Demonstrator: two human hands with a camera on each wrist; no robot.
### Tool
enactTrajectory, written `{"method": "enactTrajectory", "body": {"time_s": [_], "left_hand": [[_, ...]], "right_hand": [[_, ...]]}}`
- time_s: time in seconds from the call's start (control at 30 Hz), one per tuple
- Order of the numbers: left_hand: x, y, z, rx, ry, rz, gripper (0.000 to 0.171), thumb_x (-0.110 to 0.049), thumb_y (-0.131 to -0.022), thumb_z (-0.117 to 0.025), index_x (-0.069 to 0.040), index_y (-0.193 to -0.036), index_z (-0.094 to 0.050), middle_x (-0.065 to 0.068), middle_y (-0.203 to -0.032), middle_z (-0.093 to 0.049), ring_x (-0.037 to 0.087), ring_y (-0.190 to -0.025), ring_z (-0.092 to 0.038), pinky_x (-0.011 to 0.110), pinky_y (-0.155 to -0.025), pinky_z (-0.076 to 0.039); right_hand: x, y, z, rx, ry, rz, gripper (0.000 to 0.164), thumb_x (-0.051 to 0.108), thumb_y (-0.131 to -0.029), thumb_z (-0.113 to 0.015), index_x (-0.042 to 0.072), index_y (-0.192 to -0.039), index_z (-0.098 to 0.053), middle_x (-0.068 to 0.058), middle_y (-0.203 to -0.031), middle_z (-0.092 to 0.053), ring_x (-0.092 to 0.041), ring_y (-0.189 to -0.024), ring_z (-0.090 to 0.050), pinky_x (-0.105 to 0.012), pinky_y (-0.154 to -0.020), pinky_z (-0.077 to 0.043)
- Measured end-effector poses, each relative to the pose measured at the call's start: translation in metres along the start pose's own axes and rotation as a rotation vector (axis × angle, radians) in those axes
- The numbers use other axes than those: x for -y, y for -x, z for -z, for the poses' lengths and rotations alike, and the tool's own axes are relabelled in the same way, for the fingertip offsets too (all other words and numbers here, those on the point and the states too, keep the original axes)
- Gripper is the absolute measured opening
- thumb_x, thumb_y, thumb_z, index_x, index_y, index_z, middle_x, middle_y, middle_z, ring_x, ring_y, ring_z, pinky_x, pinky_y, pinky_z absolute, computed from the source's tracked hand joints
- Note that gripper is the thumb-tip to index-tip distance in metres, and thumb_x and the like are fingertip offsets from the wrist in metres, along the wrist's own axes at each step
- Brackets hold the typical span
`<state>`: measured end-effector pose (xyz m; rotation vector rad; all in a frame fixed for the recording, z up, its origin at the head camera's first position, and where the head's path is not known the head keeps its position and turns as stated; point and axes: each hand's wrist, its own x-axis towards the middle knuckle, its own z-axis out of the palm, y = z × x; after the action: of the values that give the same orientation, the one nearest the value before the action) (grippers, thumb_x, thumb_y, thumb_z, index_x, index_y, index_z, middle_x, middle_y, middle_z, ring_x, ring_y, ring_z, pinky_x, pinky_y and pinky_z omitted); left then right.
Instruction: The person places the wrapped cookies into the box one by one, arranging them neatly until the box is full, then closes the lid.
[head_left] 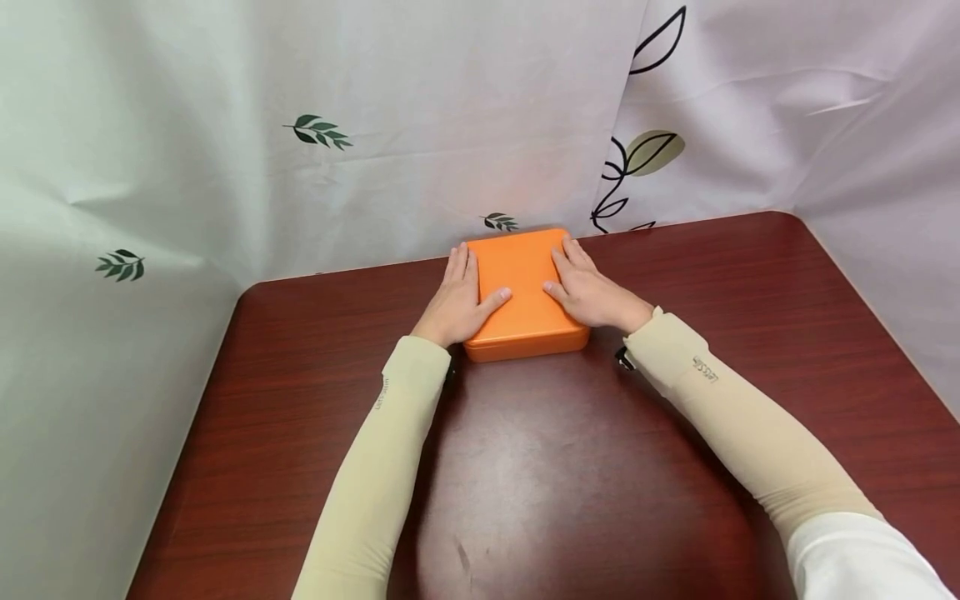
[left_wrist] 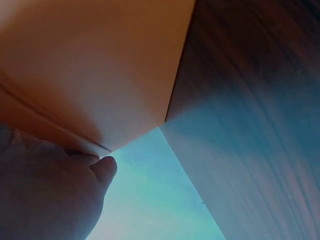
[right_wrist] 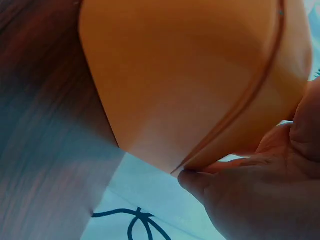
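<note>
An orange box with a lid stands near the back edge of the table, a thin seam running round its side. Along its left edge lies my left hand, fingers straight and pointing away, thumb on the lid. My right hand rests over the right edge in much the same way, its thumb also on top. In the left wrist view, a fingertip touches the box wall by the seam. The right wrist view has a fingertip at the seam of the box too. The inside of the box is hidden.
The dark red wooden table reaches forward to a hanging white curtain with leaf prints, close behind the box. More curtain hangs along the left and right sides. The table's back corners are rounded.
</note>
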<state>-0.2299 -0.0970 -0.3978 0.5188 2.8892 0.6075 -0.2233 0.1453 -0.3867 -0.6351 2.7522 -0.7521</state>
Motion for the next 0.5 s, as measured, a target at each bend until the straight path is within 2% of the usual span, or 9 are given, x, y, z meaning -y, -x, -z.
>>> {"method": "enactTrajectory", "body": {"time_s": [0.1, 0.27, 0.5], "left_hand": [[-0.001, -0.001, -0.001, 0.015, -0.029, 0.003, 0.095, -0.062, -0.102, -0.039, 0.004, -0.158, 0.0, 0.019, -0.167, 0.01, 0.029, -0.153, 0.013, 0.037, -0.122, -0.002], [-0.003, -0.001, -0.004, -0.007, -0.054, 0.005, 0.093, -0.06, -0.103, -0.038, 0.006, -0.158, -0.002, 0.02, -0.167, 0.008, 0.032, -0.153, 0.011, 0.037, -0.123, -0.002], [-0.003, -0.001, -0.007, 0.0, -0.068, 0.019, 0.094, -0.061, -0.103, -0.037, 0.006, -0.158, 0.0, 0.019, -0.166, 0.01, 0.03, -0.153, 0.012, 0.037, -0.122, -0.001]], "right_hand": [[-0.001, -0.001, -0.003, -0.007, 0.018, 0.001, 0.065, 0.022, -0.11, -0.039, -0.015, -0.154, -0.009, -0.03, -0.163, 0.008, -0.039, -0.152, 0.01, -0.049, -0.122, 0.0], [-0.004, 0.0, -0.01, -0.065, 0.047, 0.047, 0.063, 0.022, -0.11, -0.037, -0.016, -0.153, -0.01, -0.032, -0.162, 0.005, -0.041, -0.151, 0.008, -0.049, -0.122, -0.001], [-0.005, 0.0, -0.016, -0.114, 0.063, 0.069, 0.063, 0.024, -0.11, -0.037, -0.016, -0.153, -0.013, -0.033, -0.162, 0.002, -0.041, -0.152, 0.006, -0.048, -0.122, -0.002]]}}
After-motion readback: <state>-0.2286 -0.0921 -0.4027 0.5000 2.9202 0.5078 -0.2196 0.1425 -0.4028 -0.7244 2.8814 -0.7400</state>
